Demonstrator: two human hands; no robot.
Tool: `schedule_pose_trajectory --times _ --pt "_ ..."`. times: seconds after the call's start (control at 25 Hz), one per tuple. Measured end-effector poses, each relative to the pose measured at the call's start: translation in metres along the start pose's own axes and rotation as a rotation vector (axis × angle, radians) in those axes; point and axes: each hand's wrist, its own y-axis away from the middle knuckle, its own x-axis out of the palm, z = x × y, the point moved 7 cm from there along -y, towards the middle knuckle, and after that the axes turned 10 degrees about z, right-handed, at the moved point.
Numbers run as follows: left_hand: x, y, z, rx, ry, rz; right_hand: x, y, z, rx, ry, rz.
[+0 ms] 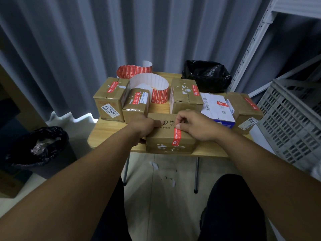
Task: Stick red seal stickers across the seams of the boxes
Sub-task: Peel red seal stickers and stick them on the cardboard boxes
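Grips the box (161, 139) at its 9 o'clock end with the left hand (144, 126), pinches its red seal sticker (177, 136) with the right hand (196, 126). Shows crumpled paper (37, 147) in the 8 o'clock bin (58, 136).

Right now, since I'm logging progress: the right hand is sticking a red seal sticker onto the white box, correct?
Wrong box: in the head view the right hand is sticking the red seal sticker onto the nearest brown box, not the white box.
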Motion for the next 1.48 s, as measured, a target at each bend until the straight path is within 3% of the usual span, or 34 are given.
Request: schedule_pose_trajectory --times 0.12,0.28,0.4,0.68,0.92,1.04,1.24,1.48 --pt "0.0 0.0 0.0 0.005 0.007 -0.01 -0.003 0.002 0.005 -0.038 0.02 -0.015" --pt "0.0 0.001 0.001 0.006 0.018 -0.007 -0.012 0.007 0.001 -0.021 -0.187 -0.095" --pt "0.0 0.002 0.0 0.006 0.015 -0.008 -0.006 0.005 -0.006 0.058 -0.173 -0.038" --pt "0.0 0.002 0.001 -0.001 0.011 -0.007 -0.003 0.017 -0.001 0.003 -0.177 0.039" --pt "-0.001 0.005 0.0 0.035 0.006 -0.035 -0.007 0.015 -0.002 -0.025 -0.16 -0.136" --pt "-0.003 0.008 -0.006 0.165 -0.015 -0.024 -0.009 0.015 -0.001 -0.024 -0.162 -0.153" --pt "-0.005 0.018 -0.013 0.358 -0.424 0.108 -0.014 0.019 0.004 -0.05 -0.199 -0.172" --pt "0.002 0.034 -0.017 0.308 -0.4 0.151 -0.019 0.024 0.008 -0.047 -0.189 -0.199"
